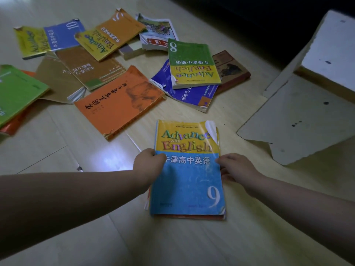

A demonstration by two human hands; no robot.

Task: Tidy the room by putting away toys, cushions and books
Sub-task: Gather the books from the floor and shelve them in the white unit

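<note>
A yellow-and-blue "Advance with English 9" book [189, 181] lies on top of a small stack on the floor, its top right corner curled. My left hand [148, 164] grips the stack's left edge, thumb on the cover. My right hand [235, 167] holds the right edge, fingers curled against the side. Beyond, several books lie scattered: an orange one [119, 100], a green-and-yellow "8" book [192, 64] on a blue one [189, 95], and a brown one [88, 66].
A white stool or small table [299, 112] lies tipped on the floor at the right, close to the stack. A green book over an orange one [17, 93] sits at the left edge. More books lie at the back. Pale wooden floor [76, 217] surrounds my arms.
</note>
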